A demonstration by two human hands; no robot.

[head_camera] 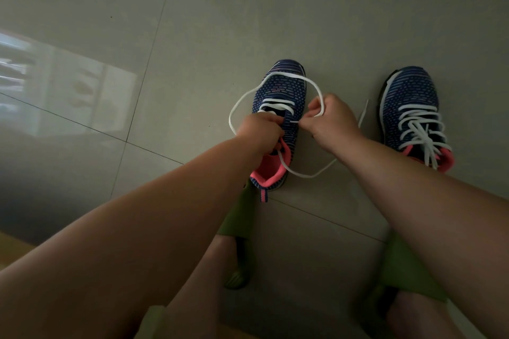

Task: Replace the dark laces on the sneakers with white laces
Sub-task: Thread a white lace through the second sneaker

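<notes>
On the floor (192,36), the left hand (261,129) steadies the half-laced sneaker (278,85) at its eyelets while the right hand (330,118) pinches the white lace (234,110), likely to thread it. The finished sneaker (410,96) waits alongside.

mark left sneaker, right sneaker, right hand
left sneaker (278,85), head view, knit toe.
right sneaker (410,91), head view, knit toe above the lacing.
right hand (333,118), head view, back of the hand.
</notes>
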